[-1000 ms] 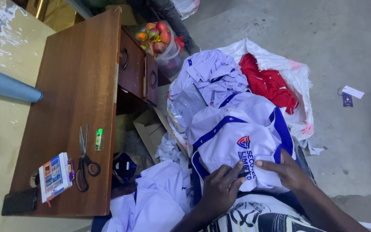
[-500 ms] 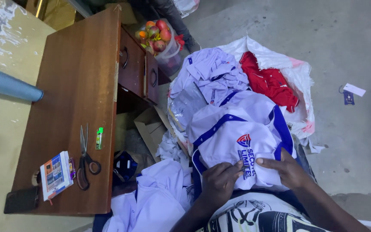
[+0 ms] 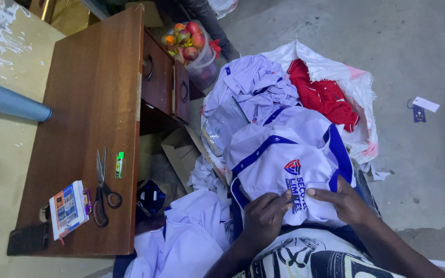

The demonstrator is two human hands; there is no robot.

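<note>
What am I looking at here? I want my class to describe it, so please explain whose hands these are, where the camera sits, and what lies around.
The camera sits on a person's head, looking down at their own bare hands. The left hand and right hand both press on a white shirt with blue trim on their lap. More white shirts and a red garment lie on a sack beyond. On the wooden desk lie scissors, a small booklet and a green lighter-like item.
</note>
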